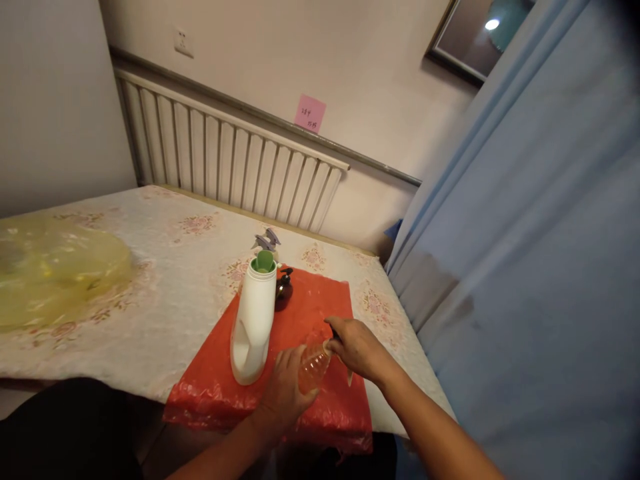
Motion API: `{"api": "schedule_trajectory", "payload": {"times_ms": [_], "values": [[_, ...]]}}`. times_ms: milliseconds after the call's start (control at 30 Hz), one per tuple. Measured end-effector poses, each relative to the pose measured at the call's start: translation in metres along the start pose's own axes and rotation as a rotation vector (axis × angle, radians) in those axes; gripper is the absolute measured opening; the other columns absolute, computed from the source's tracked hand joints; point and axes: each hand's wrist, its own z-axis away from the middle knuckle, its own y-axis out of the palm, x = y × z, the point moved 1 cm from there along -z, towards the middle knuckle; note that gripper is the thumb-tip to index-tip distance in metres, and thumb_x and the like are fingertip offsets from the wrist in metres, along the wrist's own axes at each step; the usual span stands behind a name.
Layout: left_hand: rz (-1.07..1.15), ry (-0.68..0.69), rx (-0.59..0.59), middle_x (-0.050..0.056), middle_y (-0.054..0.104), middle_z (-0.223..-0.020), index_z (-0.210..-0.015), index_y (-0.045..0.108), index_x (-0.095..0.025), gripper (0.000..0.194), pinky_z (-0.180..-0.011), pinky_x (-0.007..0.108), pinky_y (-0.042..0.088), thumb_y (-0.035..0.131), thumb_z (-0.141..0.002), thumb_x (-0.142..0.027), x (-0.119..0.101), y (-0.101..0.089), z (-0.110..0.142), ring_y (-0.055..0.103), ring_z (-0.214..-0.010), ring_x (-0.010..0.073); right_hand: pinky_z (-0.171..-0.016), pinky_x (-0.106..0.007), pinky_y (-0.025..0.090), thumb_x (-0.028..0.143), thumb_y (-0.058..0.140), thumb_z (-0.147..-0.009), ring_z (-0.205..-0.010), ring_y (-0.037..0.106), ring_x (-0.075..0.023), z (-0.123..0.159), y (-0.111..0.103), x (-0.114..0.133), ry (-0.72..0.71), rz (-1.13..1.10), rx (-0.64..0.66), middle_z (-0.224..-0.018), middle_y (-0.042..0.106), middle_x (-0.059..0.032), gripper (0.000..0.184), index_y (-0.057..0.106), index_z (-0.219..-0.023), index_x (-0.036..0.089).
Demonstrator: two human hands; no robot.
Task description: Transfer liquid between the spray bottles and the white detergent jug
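My left hand (285, 393) is wrapped around a clear, ribbed plastic bottle (314, 367), which leans to the right. At the bottle's neck, my right hand (357, 347) has its fingers closed around a dark top (335, 333), mostly hidden by the fingers. A white handled jug (256, 320) stands upright left of the bottle, with a green cup-shaped piece (265, 261) in its mouth. Partly behind the jug is a small dark pump bottle (283, 290). Under all of these lies a red plastic sheet (313, 300).
Two grey spray heads (267, 240) lie beyond the jug on the floral tablecloth (175, 280). A yellowish clear plastic bag (60, 273) spreads at the left. Behind stands a white radiator (225, 157); a blue curtain (525, 220) hangs at the right.
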Motion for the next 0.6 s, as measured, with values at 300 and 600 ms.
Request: {"api": "schedule_trajectory", "payload": {"times_ms": [300, 600], "values": [[0.152, -0.074, 0.035, 0.013, 0.053, -0.127, -0.129, 0.041, -0.017, 0.073, -0.105, 0.052, 0.037, 0.067, -0.061, -0.02, -0.001, -0.006, -0.002, 0.049, -0.12, 0.0311, -0.082, -0.034, 0.048, 0.036, 0.046, -0.094, -0.09, 0.066, -0.0194, -0.002, -0.032, -0.02, -0.018, -0.407, -0.027, -0.105, 0.07, -0.0073, 0.039, 0.053, -0.129, 0.023], [0.363, -0.114, 0.226, 0.01, 0.055, -0.13, -0.132, 0.043, -0.022, 0.077, -0.104, 0.044, 0.041, 0.07, -0.059, -0.017, -0.018, -0.02, -0.001, 0.052, -0.121, 0.0297, -0.095, -0.039, 0.047, 0.029, 0.06, -0.084, -0.109, 0.062, -0.0218, 0.002, -0.022, -0.035, -0.085, -0.901, 0.166, -0.123, 0.065, -0.0068, 0.03, 0.068, -0.113, 0.024]]}}
